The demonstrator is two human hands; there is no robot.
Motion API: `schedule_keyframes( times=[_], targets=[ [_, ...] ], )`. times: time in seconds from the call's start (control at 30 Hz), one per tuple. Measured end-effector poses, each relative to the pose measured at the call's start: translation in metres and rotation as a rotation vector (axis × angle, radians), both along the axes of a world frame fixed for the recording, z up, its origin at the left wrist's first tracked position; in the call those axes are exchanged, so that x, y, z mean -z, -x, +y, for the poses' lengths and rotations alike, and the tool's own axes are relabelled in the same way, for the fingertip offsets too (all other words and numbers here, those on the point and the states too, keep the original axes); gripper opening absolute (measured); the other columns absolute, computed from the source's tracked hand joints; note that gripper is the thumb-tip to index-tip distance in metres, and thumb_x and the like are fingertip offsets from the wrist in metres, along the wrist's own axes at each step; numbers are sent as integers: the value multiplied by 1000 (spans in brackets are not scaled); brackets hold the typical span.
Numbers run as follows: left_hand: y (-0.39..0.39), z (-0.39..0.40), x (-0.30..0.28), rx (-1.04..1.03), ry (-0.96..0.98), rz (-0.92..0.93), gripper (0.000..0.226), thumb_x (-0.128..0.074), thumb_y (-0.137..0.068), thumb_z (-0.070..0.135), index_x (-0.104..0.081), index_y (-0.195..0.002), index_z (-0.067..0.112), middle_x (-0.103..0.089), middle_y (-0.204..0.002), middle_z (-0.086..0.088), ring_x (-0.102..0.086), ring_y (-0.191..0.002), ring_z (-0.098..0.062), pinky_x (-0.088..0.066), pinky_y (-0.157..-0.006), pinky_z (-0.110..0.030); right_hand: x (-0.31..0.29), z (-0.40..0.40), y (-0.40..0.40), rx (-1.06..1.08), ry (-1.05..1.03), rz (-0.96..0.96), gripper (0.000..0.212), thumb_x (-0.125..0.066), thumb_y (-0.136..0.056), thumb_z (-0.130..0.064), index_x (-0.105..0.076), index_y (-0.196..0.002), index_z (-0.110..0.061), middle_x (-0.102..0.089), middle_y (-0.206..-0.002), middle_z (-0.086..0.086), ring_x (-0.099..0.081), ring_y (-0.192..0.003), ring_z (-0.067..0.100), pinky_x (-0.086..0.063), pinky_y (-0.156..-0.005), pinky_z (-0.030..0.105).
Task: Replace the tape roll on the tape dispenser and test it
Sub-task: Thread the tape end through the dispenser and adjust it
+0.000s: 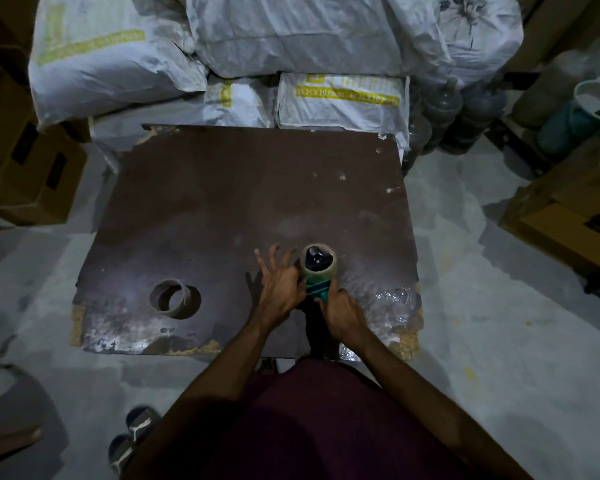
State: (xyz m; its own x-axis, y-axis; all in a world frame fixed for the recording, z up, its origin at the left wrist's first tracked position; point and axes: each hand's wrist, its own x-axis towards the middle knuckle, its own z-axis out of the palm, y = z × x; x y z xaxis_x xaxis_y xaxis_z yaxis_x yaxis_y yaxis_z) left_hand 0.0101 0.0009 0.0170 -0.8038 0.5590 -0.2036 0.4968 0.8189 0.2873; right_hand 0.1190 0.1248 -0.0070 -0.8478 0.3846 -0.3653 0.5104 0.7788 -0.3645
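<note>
1. Dark maroon clothing (326,427) on the person's body fills the bottom of the view, with both bare forearms reaching forward over the near edge of the brown board (222,202).
2. Right hand (342,311): closed around the teal handle of the tape dispenser (317,284) — fingers curled over it, the grip tight.
3. Left hand (279,284): pressed against the dispenser's left side, fingers spread wide and flat toward the board; whether the thumb grips the dispenser body cannot be told.
4. Sitting on the dispenser's far end is a tape roll (318,259), its dark hub showing in the centre — the dispenser rests on the board, toward the near right part.
5. Well left of the dispenser, a second roll (168,295) with a wide hollow core lies flat on the board, apart from both hands.
6. Just right of the dispenser, near the board's chipped corner, lies a crumpled clear film (392,299).
7. Beyond the board's far edge, white sacks (291,46) are piled; cardboard boxes (25,168) stand far left of it.
</note>
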Motion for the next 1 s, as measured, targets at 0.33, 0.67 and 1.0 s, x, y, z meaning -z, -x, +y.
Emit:
schedule_keyframes(
  times=[0.33, 0.67, 1.0],
  targets=[
    [-2, -10, -5, 62, -126, 155, 42, -45, -82, 41, -77, -106, 24, -47, -152, -6, -21, -148, -44, 6, -116, -77, -4, 3, 7, 32, 88, 29, 56, -52, -100, -40, -25, -139, -10, -66, -109, 21, -67, -95, 41, -49, -71, 41],
    [-1, -27, 10, -139, -109, -59, 18, -63, -87, 27, -77, -81, 18, -43, -155, -5, -8, -151, -39, 17, -119, -68, -11, 4, 3, -94, 85, 9, 91, -68, -81, -63, -24, -147, -21, -70, -113, 13, -68, -97, 34, -56, -76, 40],
    [-6, -25, 8, -58, -116, -6, 17, -66, -88, 27, -78, -78, 19, -46, -151, -5, -12, -149, -37, 14, -120, -66, -16, -10, 3, -43, -129, 19, 65, -60, -93, -49, -32, -141, -15, -71, -104, 13, -70, -94, 34, -52, -78, 41]
  ],
)
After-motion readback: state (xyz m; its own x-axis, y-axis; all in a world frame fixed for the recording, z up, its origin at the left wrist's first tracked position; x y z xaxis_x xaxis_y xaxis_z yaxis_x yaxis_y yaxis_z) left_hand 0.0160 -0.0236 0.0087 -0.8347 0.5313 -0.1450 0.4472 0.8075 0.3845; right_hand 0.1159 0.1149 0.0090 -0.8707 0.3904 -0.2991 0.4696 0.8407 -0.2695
